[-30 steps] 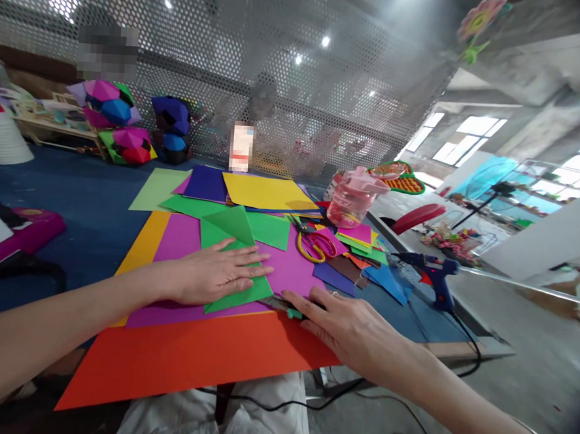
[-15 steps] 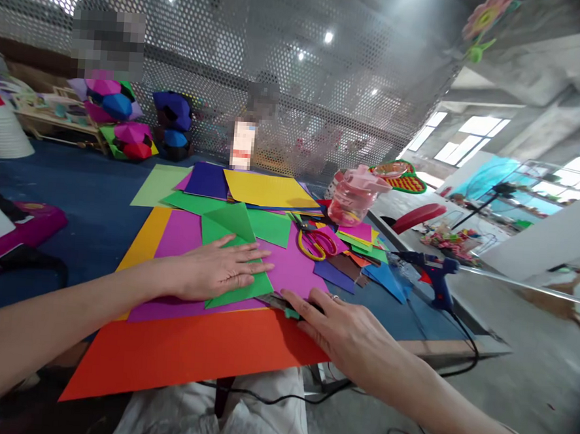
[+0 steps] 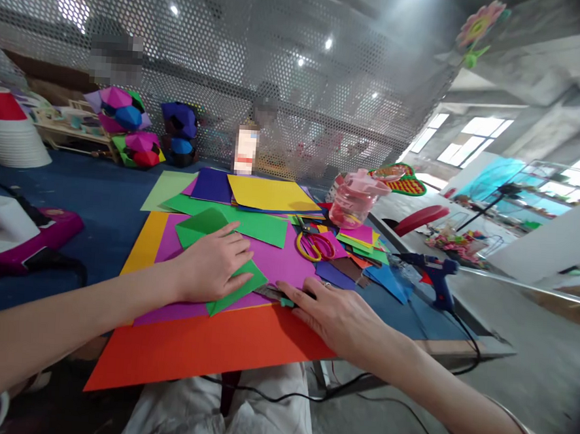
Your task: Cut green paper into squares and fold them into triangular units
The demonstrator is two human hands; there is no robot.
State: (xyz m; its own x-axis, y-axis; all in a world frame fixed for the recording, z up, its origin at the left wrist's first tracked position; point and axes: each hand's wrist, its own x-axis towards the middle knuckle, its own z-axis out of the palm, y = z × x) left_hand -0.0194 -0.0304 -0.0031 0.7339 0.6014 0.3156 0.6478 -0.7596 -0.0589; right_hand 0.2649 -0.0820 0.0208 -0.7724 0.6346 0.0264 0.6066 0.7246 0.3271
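My left hand (image 3: pixel 216 261) lies palm down on a folded green paper (image 3: pixel 240 292), its fingers a little apart and pointing right. Part of the green paper rises behind the hand. Beneath lie a purple sheet (image 3: pixel 287 263), a yellow-orange sheet (image 3: pixel 144 241) and a large orange-red sheet (image 3: pixel 203 352). My right hand (image 3: pixel 330 314) is closed around a pair of scissors (image 3: pixel 270 293) with a teal part; the blades point left beside the green paper's edge. The grip itself is mostly hidden under the fingers.
Scissors with yellow and red handles (image 3: pixel 315 246) lie near a pink jar (image 3: pixel 354 201). A blue glue gun (image 3: pixel 436 275) rests at the right edge, beside paper scraps. Behind are stacked sheets (image 3: pixel 272 194); at left, white cups (image 3: pixel 17 138) and a magenta tool (image 3: pixel 48 235).
The green paper has turned and shifted slightly left under my left hand, whose fingers are drawn in more. My right hand has moved slightly left with the scissors. The view has shifted a little.
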